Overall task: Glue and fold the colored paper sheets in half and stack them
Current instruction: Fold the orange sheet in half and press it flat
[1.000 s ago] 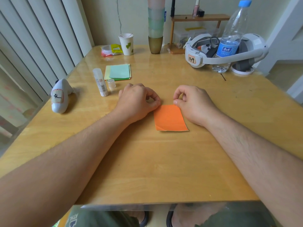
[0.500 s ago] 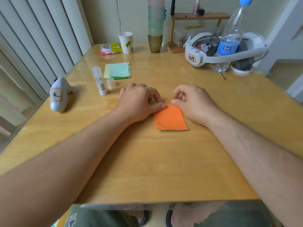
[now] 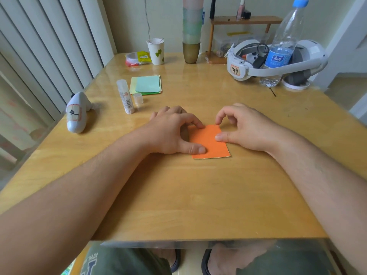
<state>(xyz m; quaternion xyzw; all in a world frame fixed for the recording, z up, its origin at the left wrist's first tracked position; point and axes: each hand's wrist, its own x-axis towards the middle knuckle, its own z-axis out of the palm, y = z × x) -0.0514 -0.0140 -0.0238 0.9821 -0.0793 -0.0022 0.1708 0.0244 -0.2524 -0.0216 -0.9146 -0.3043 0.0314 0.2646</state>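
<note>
Orange paper (image 3: 210, 142), folded, is pressed flat at the centre of the frame.

Left hand (image 3: 172, 130) rests on the paper's left edge, thumb and a fingertip touching it, fingers loosely bent and clamped on nothing. Right hand (image 3: 246, 128) sits at the right edge, thumb tip on the sheet, index finger arched just above the far corner; it pinches nothing either. The sheet lies on the wooden table (image 3: 198, 195), well apart from the stack (image 3: 147, 85) of green sheets in the upper left, beside the glue stick (image 3: 125, 97) and its cap (image 3: 138, 98). Judging by its look, the paper is light, thin, limp and easily creased, likely to slide on the glossy top; best lifted by pinching a free corner or the near edge, then carried flat to the stack.
</note>
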